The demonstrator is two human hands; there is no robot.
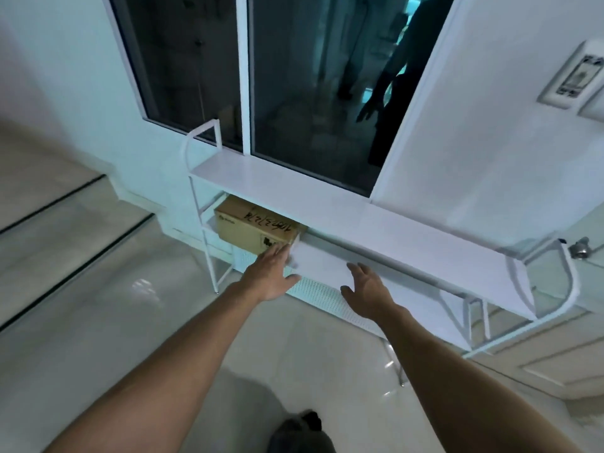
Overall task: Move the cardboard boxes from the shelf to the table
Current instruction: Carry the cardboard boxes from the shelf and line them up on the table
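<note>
The cardboard box sits on the shelf left of frame centre, long axis running upper left to lower right. Your left hand, open and empty, touches its near corner; your right hand, open and empty, lies further right.

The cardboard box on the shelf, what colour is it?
Brown, with black handwriting on the cardboard box; the head view shows it.

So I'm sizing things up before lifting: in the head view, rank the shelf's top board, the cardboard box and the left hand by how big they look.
1. Top board, largest.
2. Cardboard box, partly hidden under it.
3. Left hand, similar to the box; nearer the camera, so unsure.
</note>
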